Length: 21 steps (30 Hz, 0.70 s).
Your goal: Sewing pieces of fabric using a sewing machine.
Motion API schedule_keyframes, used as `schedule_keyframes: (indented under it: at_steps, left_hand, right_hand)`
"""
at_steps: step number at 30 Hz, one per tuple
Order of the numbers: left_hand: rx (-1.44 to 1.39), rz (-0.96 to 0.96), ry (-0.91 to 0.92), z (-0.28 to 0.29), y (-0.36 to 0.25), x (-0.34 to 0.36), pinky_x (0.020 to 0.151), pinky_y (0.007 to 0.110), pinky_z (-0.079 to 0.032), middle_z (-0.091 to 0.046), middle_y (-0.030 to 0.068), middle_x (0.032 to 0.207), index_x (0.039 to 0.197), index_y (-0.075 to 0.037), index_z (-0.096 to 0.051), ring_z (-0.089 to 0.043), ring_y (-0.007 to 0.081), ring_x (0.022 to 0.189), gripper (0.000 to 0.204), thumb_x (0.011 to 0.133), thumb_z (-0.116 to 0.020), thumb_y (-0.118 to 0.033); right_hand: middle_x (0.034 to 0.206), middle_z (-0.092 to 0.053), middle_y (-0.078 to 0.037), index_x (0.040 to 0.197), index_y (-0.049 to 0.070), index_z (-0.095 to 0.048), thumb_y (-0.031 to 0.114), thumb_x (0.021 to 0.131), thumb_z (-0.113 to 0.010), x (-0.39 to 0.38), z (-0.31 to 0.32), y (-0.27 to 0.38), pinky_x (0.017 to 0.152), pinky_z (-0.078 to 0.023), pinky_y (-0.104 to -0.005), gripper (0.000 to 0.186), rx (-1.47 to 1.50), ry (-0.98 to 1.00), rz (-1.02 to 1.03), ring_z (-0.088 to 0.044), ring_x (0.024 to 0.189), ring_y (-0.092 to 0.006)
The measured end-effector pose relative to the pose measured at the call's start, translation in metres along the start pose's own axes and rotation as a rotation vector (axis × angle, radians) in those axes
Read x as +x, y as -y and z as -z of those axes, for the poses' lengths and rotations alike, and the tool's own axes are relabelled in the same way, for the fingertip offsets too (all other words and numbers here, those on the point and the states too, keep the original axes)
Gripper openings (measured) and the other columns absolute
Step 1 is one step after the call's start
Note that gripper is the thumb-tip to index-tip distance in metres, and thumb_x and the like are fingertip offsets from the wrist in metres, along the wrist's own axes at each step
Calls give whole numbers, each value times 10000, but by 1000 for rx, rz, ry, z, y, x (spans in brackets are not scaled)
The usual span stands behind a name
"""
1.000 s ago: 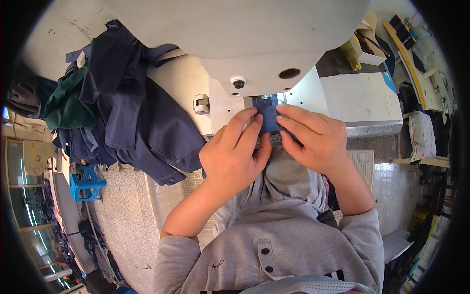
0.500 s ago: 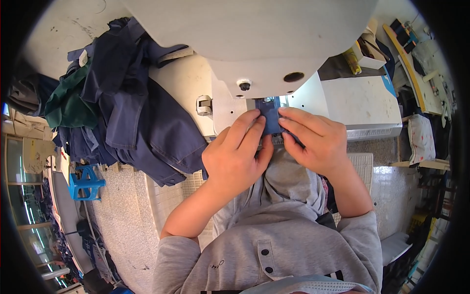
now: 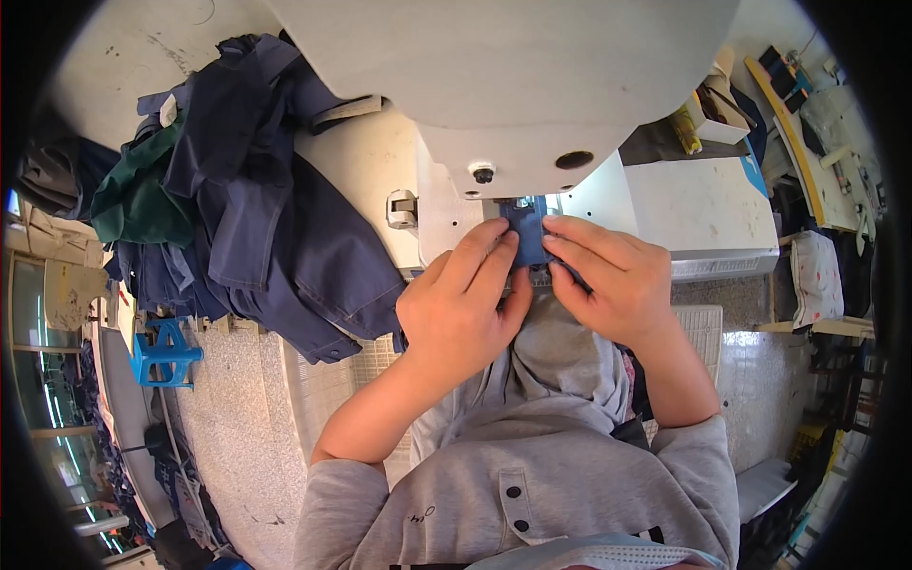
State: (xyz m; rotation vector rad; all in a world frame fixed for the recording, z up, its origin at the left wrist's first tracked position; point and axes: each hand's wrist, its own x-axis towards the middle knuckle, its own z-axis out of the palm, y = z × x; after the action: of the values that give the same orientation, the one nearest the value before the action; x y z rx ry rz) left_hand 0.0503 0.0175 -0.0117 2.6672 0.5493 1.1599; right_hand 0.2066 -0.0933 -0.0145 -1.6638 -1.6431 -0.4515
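A small strip of blue fabric lies at the front of a white sewing machine, its far end under the lit needle area. My left hand grips the strip's left edge, fingertips on top and thumb tucked at the near side. On the opposite edge, my right hand pinches the fabric between fingers and thumb. The machine head hangs just beyond my fingertips. Its overhang hides most of the needle area.
Dark navy garments are heaped on the table to the left, with a green cloth among them. A blue stool stands on the floor at left. An open box sits at the back right.
The whole view has shifted slightly, so machine and garments appear a little lower and farther right. Both hands keep their hold on the fabric strip, with hardly any movement relative to the machine.
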Motion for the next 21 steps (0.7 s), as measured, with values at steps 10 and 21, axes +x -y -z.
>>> schedule_keyframes:
  at_steps: [10, 21]
  left_hand:
    - [11, -47, -22, 2, 3, -4, 555, 255, -517, -694, 24, 1135, 992, -66, -726, -655, 156, 638, 289, 718, -782, -140]
    - [-23, -50, -18, 4, 3, -7, 561, 263, -527, -694, 16, 1141, 999, -75, -735, -666, 151, 663, 287, 716, -781, -103]
  right_hand:
    - [1102, -725, 38, 965, 122, -759, 130, 747, -751, -1, 1, 4, 557, -533, -250, 219, -18, -17, 8, -673, 660, -114]
    - [1113, -722, 42, 967, 124, -758, 134, 744, -752, -4, 1, 5, 534, -519, -240, 223, -21, 3, 3, -668, 639, -104]
